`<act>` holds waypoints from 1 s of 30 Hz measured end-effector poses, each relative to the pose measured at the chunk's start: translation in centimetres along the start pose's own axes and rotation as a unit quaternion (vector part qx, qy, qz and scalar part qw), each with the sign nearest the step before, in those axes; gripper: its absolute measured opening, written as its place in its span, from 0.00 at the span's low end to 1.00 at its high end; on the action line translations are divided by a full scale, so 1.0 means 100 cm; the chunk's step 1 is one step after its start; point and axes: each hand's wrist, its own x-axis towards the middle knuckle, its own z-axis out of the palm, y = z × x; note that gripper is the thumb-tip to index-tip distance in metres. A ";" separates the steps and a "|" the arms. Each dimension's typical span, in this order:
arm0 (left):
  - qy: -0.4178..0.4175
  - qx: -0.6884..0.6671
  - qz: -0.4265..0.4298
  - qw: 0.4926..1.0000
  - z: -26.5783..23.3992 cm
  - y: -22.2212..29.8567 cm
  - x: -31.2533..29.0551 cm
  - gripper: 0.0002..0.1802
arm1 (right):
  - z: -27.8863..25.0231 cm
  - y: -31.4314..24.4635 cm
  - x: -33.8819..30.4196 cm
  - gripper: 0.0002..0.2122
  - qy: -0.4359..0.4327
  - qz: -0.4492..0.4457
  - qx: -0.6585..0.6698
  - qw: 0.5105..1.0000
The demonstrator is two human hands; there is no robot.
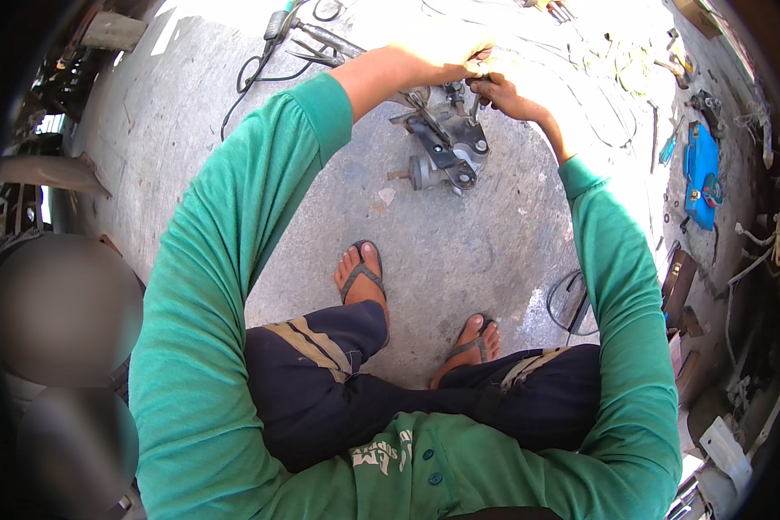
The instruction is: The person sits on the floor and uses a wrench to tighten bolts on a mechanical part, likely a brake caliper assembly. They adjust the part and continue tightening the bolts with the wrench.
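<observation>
Out ahead of me, my left hand [452, 59] and my right hand [510, 94] come together, fingertips almost touching. Bright sunlight washes out much of the left hand. Both hands have their fingers pinched, and a small dark piece shows between them, too small to name. Just below them a dark metal mechanical assembly [446, 149] with bracket plates and bolts lies on the concrete. A short metal rod [475, 110] on it stands close under my right fingers. To its left, a rusty bolt end sticks out of a grey round part [420, 172].
Left of my hands lie a corded tool [277, 24] and metal prongs [316, 54] on the concrete floor [312, 217]. At right are a blue case [700, 173], loose tools and a black cable loop [572, 303]. My sandaled feet [362, 273] stand nearer.
</observation>
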 end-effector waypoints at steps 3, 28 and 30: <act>-0.005 -0.026 0.031 0.999 0.005 0.002 -0.011 0.16 | 0.007 -0.037 -0.019 0.25 -0.035 0.120 0.179 0.976; -0.046 -0.033 -0.007 0.998 0.019 0.009 0.007 0.16 | 0.019 0.004 -0.011 0.21 0.144 0.100 -0.112 0.978; -0.028 -0.002 -0.010 1.000 0.012 0.001 0.009 0.16 | 0.017 -0.009 -0.011 0.23 0.110 0.150 -0.199 0.962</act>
